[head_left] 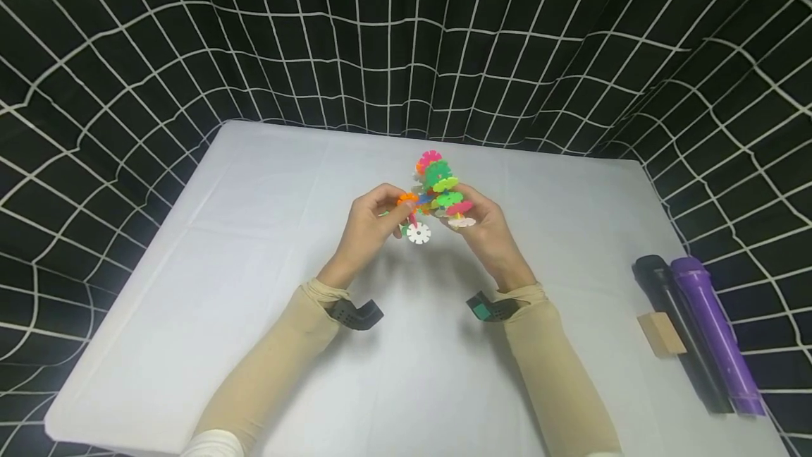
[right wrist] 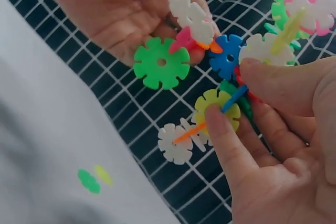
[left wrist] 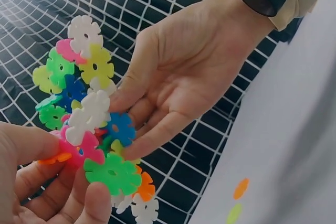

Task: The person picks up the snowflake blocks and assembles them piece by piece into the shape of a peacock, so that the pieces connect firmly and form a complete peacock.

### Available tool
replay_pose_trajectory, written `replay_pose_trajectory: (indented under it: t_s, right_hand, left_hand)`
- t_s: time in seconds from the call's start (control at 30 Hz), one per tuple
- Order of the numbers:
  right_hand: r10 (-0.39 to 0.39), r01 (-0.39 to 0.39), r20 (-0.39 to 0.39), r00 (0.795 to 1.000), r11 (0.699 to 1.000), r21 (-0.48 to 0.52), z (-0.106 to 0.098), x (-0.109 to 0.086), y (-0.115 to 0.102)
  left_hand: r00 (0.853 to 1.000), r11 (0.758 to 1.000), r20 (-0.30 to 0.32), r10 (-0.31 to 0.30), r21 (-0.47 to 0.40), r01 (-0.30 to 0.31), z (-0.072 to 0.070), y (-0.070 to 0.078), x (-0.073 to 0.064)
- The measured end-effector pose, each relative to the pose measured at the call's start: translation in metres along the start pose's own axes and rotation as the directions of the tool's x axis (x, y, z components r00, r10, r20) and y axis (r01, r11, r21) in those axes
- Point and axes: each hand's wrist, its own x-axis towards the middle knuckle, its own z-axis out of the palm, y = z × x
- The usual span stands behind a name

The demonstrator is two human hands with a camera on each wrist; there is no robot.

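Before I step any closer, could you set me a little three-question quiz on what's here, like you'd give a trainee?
1. True or false: the left hand and the right hand both hold the disc toy.

2. In the head view, what colour is the tube just right of the black tube?
A) green
B) purple
C) orange

3. Fill in: the dark cloth behind the table has a grid of ____ lines.

Key: 1. True. 2. B. 3. White.
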Motion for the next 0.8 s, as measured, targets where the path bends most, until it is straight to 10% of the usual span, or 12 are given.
replay_pose_trajectory:
  t_s: [0.3,0.57,0.7,0.8]
  right_hand:
    - [-0.108,0.107,0.0,0.994,0.988,-0.116,0.001,0.004,0.006]
    - [-0.037,0.032,-0.035,0.999,0.989,-0.143,0.002,0.01,0.015]
    - [0.076,-0.074,-0.05,0.996,0.997,0.034,-0.008,0.013,0.026]
    - [0.147,-0.122,-0.059,0.987,0.945,0.304,-0.021,0.014,0.037]
  left_hand:
    - [0.998,0.996,-0.067,-0.012,0.093,0.018,-0.001,-0.01,0.003]
    - [0.996,0.991,-0.059,-0.07,0.108,0.076,-0.006,-0.02,0.007]
    - [0.995,0.993,-0.04,-0.097,0.067,0.099,-0.006,-0.02,0.008]
    - [0.993,0.994,-0.034,-0.109,0.019,0.11,-0.006,-0.021,0.009]
